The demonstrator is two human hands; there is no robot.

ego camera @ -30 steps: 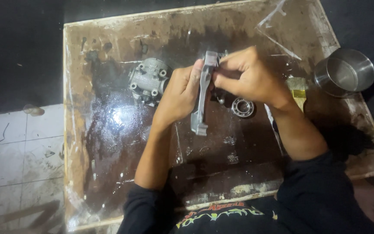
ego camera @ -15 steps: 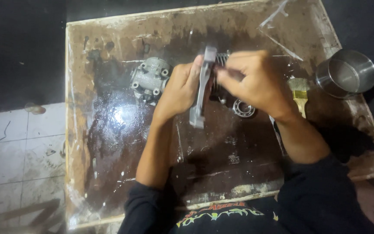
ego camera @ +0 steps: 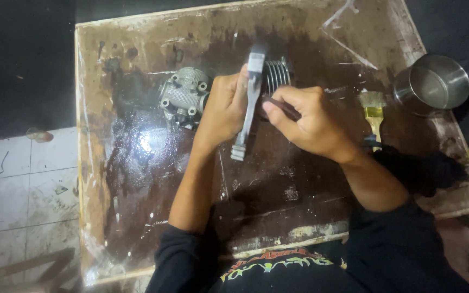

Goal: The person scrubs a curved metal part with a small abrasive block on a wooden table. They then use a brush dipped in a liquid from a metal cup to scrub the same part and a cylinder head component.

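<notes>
Greasy wet desk (ego camera: pixel 137 179) over tiled floor; left hand (ego camera: pixel 221 108) fingers wrapped on upright grey metal bracket (ego camera: pixel 248 103) mid-desk, right hand (ego camera: pixel 310 122) pinching dark tool (ego camera: pixel 283 107) against it, cylinder head (ego camera: pixel 183 96) just left.

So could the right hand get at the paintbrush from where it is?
Probably yes: the paintbrush lies bare on the board just beside the right hand, nothing between them. But that hand grips a dark tool, so it would have to free its fingers first.
</notes>
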